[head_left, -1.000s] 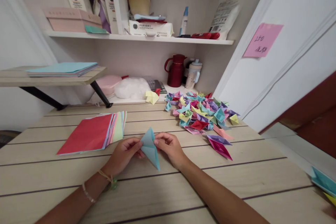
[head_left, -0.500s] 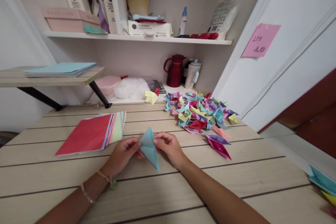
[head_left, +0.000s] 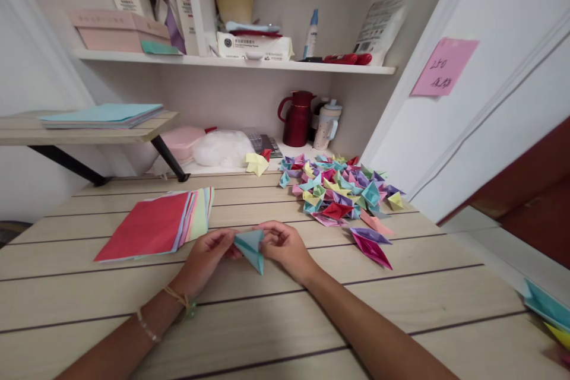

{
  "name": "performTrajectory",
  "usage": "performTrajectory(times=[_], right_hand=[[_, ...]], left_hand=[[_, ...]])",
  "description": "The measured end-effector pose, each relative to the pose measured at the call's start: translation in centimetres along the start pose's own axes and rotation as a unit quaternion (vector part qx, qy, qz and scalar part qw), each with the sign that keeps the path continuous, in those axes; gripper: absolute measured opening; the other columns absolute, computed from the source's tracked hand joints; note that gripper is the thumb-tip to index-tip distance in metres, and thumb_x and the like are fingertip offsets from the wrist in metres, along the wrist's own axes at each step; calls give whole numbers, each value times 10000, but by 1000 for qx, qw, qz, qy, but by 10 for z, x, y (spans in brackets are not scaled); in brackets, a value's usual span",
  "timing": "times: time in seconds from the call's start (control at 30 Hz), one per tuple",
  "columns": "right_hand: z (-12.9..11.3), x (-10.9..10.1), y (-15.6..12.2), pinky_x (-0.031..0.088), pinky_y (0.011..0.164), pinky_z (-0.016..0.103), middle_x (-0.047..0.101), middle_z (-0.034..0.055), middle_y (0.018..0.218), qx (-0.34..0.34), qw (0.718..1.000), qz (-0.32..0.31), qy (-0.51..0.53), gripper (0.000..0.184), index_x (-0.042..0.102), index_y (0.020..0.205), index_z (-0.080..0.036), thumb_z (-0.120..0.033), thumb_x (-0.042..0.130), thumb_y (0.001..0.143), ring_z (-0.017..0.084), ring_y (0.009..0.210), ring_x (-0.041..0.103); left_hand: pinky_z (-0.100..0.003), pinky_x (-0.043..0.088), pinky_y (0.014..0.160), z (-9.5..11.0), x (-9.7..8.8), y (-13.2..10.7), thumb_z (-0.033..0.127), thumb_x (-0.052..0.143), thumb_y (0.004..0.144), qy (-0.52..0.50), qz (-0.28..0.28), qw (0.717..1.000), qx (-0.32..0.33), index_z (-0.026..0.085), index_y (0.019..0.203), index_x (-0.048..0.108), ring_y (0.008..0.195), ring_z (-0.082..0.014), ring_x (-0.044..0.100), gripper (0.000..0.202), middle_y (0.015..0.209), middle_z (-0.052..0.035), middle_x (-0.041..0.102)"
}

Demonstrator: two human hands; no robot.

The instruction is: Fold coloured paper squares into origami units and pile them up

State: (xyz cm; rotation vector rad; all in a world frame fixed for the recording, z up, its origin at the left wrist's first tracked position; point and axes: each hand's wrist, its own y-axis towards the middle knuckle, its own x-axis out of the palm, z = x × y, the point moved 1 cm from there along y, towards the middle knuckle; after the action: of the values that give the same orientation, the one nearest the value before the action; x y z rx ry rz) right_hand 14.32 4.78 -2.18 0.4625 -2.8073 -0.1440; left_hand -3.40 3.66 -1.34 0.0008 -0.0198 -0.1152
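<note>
Between my two hands is a folded piece of light blue paper point(head_left: 250, 247), now a triangle with one corner pointing down, held just above the table. My left hand point(head_left: 214, 249) pinches its left corner between thumb and fingers. At the right edge, my right hand point(head_left: 284, 247) is closed on the paper, fingers curled, and some fingertips are hidden behind it. Left of my hands lies a fanned stack of coloured paper point(head_left: 146, 225) with a red sheet on top. Toward the back right is a heap of small folded paper boats point(head_left: 338, 187) in many colours.
A magenta paper boat point(head_left: 371, 250) lies apart, right of my hands. Other folded pieces point(head_left: 547, 304) show at the right edge. A small raised shelf point(head_left: 155, 124) stands at the left with paper on it. A red jug point(head_left: 297, 120) and a cup point(head_left: 328, 126) stand behind.
The blue paper's upper point has gone down, so it shows as a smaller triangle. My fingers have shifted slightly along it, both hands still holding it in about the same place.
</note>
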Motion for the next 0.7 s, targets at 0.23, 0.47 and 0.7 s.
performTrajectory(times=[0.23, 0.47, 0.7], right_hand=[[0, 5, -5, 448, 555, 239, 628, 23, 693, -5, 997, -54, -54, 219, 678, 842, -167, -291, 646, 664, 123, 576, 542], [-7, 7, -10, 284, 410, 190, 433, -35, 463, -112, 951, 15, -287, 197, 686, 768, -178, -265, 509, 773, 77, 422, 326], [-9, 8, -15, 386, 526, 203, 608, -19, 627, -165, 896, 72, -406, 250, 671, 928, -225, -184, 501, 749, 106, 504, 484]], left_hand=[[-265, 476, 632, 5, 3, -2, 390, 610, 713, 31, -21, 999, -6, 146, 703, 656, 626, -144, 567, 248, 669, -15, 644], [-308, 495, 717, 9, 5, -4, 359, 614, 722, 22, -42, 999, -12, 159, 948, 646, 762, -177, 607, 303, 859, -55, 678], [-335, 492, 755, 2, 4, -4, 313, 660, 701, -14, -92, 996, 3, 168, 1093, 547, 835, -193, 617, 433, 980, -89, 651]])
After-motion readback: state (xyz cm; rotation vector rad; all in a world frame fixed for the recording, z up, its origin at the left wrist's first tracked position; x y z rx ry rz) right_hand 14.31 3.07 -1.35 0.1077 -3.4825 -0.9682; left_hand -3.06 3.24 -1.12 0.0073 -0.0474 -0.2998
